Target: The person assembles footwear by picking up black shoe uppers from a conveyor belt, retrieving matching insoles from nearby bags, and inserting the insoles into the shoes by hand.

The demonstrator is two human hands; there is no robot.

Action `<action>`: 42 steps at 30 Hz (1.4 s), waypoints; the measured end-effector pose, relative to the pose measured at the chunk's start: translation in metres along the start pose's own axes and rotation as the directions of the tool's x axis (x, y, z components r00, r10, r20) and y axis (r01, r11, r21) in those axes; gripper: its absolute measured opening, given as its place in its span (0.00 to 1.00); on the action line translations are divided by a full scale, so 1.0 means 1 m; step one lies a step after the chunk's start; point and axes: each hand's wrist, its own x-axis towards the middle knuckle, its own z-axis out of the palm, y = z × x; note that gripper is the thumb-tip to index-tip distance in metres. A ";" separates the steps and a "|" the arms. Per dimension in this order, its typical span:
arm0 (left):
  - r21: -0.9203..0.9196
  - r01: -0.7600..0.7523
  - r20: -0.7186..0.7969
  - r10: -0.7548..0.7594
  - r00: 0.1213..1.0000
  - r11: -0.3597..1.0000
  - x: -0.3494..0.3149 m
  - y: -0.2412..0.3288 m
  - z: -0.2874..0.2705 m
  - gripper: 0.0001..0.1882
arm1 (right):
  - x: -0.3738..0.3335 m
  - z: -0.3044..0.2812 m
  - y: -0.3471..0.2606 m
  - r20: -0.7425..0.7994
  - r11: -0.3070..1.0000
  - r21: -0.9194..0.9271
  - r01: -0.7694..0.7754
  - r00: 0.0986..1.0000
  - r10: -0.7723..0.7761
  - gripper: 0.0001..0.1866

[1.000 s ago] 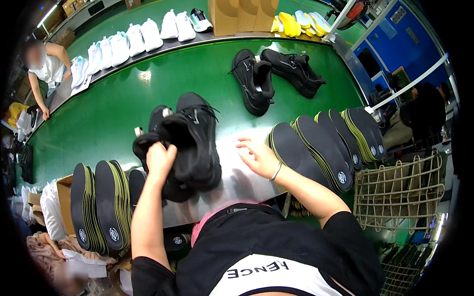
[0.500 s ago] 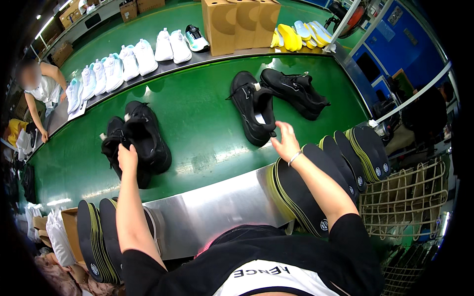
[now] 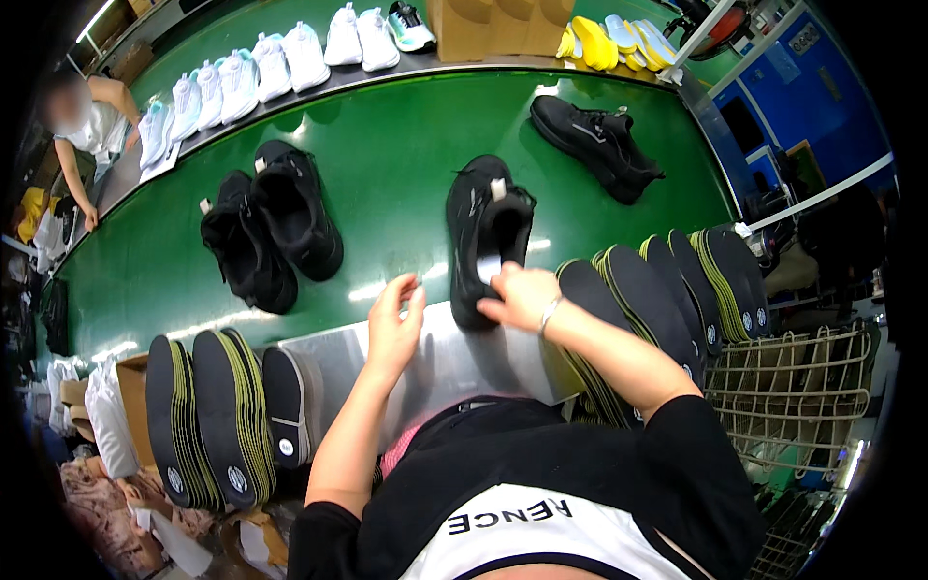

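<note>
My right hand (image 3: 527, 298) grips the heel of a black sneaker (image 3: 466, 232), whose toe points away from me. The shoe's heel reaches over the metal ledge at the near edge of the green belt. Left of it, my left hand (image 3: 394, 324) is raised above the ledge with fingers apart and nothing in it. A pair of black sneakers (image 3: 295, 213) stands on the belt at the left, apart from both hands. Farther right lies another single black sneaker (image 3: 594, 145), turned at a slant.
Black insoles with yellow-green edges stand in stacks at the near left (image 3: 224, 416) and near right (image 3: 667, 300). White sneakers (image 3: 275, 68) line the far shelf beside brown boxes (image 3: 503, 29) and yellow insoles (image 3: 594, 43). A wire basket (image 3: 793, 396) hangs at right. A co-worker (image 3: 87, 126) stands far left.
My right hand has taken hold of the nearer right-hand sneaker and drawn it toward me, away from its mate. My left hand has let go of the left pair and moved right.
</note>
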 end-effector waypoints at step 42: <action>-0.403 0.267 0.364 -0.114 0.924 0.875 0.007 -0.017 0.019 0.17 | 0.015 0.050 -0.002 0.136 0.017 0.990 -0.138 0.984 0.113 0.11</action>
